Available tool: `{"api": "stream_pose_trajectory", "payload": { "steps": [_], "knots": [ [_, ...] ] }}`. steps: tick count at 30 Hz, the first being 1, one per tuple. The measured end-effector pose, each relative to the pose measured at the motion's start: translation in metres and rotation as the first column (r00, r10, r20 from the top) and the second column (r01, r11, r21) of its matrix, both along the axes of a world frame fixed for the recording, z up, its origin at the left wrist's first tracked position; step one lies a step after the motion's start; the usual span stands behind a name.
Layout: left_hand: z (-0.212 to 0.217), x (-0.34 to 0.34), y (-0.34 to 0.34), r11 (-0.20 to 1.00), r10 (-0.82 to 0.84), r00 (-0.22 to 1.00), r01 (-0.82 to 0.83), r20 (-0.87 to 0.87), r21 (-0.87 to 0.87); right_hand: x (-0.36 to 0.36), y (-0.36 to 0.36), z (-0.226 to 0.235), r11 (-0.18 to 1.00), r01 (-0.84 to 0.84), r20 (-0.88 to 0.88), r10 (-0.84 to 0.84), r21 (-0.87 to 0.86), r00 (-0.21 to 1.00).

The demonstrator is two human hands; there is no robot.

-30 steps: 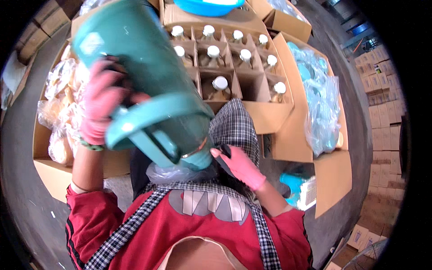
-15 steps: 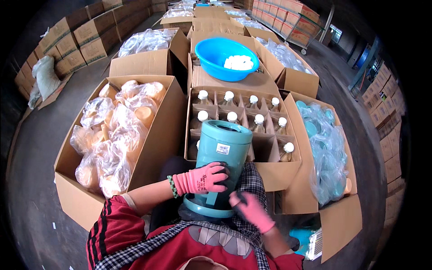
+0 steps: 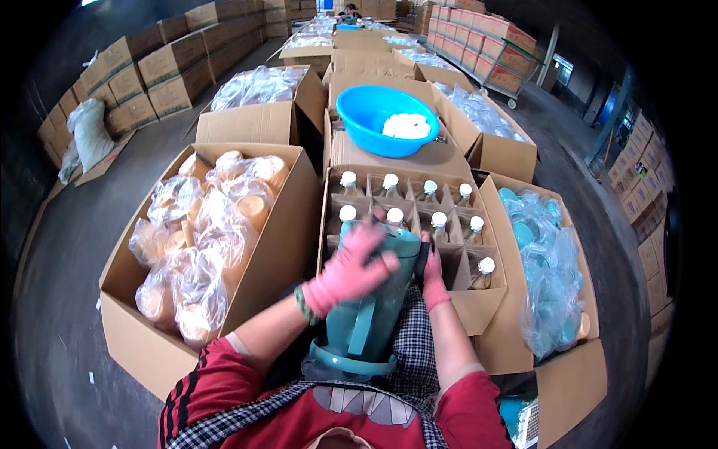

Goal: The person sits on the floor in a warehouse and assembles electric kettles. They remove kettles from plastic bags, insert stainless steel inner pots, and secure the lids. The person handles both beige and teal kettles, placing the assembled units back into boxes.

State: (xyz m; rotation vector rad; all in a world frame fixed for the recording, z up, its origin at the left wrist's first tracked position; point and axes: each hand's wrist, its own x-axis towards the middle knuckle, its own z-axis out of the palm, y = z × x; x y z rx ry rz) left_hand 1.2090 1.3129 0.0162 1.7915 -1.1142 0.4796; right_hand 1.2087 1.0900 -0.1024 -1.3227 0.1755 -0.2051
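Note:
A teal plastic jug (image 3: 370, 314) with a handle stands upright on my lap, its wide base down. My left hand (image 3: 348, 271), in a pink glove, lies over the jug's open top with the fingers spread. My right hand (image 3: 432, 278), also in a pink glove, presses against the jug's right side near the rim. Just beyond the jug sits a cardboard box with dividers (image 3: 493, 295) holding several white-capped bottles (image 3: 390, 182).
An open box of bagged pale containers (image 3: 198, 247) stands at my left. Another open box with bagged teal lids (image 3: 542, 269) is at my right. A blue basin (image 3: 385, 120) with white caps rests on a box ahead. Stacked cartons line the walls.
The jug was raised and tilted near the camera a second ago, then came down upright onto my lap. My left hand moved from its side to its top.

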Motion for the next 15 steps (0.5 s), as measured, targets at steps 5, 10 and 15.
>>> {"api": "stream_pose_trajectory", "payload": {
  "steps": [5,10,15],
  "knots": [
    [-0.03,0.045,0.012,0.883,0.254,0.932,-0.333,0.257,0.332,-0.033,0.067,0.047,0.821,0.321,0.171,-0.272,-0.473,0.947],
    [-0.011,0.034,0.002,0.952,0.305,0.952,-0.306,-0.028,-0.016,-0.017,0.038,0.047,0.981,0.117,0.029,-0.114,-0.153,0.993],
    [0.007,0.003,-0.004,0.978,0.013,0.999,-0.003,-0.048,0.209,-0.012,0.01,0.028,0.947,0.151,-0.029,-0.165,-0.282,0.986]
  ]
}}
